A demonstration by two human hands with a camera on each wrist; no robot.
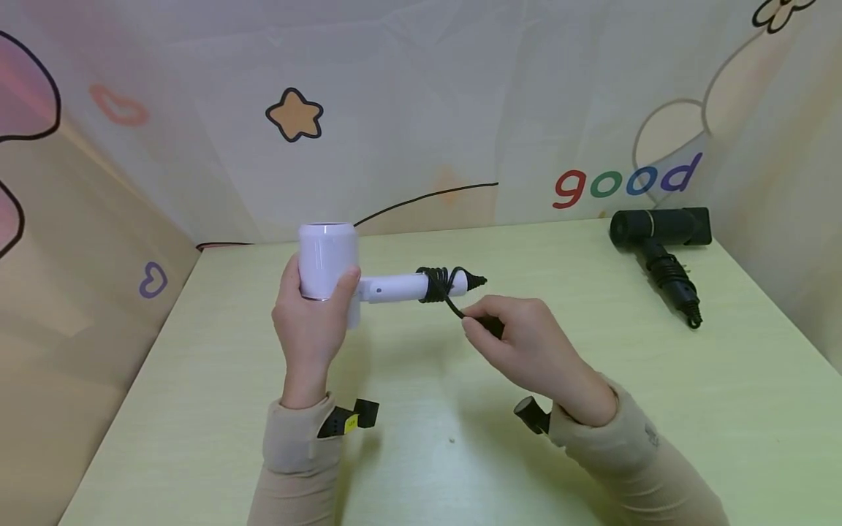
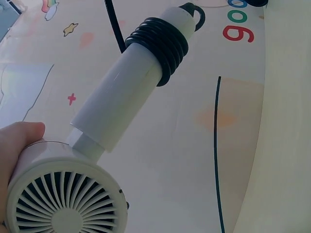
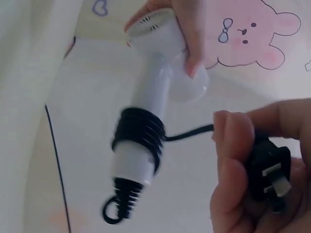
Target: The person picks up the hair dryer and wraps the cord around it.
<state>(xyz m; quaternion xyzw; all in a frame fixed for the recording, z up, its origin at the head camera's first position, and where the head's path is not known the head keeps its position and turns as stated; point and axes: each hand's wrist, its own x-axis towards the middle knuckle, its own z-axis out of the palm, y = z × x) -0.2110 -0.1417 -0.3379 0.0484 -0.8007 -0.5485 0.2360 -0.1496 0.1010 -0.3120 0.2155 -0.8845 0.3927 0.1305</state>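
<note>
My left hand (image 1: 309, 332) grips the body of a white hair dryer (image 1: 327, 256), thumb on its near right side. The handle (image 1: 397, 288) points right, held above the table. Several turns of black cord (image 2: 158, 48) are wound round the handle close to its end. From the coil, a short taut length of cord runs to my right hand (image 1: 526, 340). Its fingers pinch the cord and curl round the black plug (image 3: 265, 162), whose metal prongs show in the right wrist view. The slatted round end (image 2: 68, 204) of the dryer faces the left wrist camera.
A black hair dryer (image 1: 661, 226) lies at the table's back right, its cord (image 1: 669, 274) wound round the handle. The pale table (image 1: 447, 482) meets a printed cloth backdrop (image 1: 421, 109) at the back. Both sleeves carry small black wrist devices.
</note>
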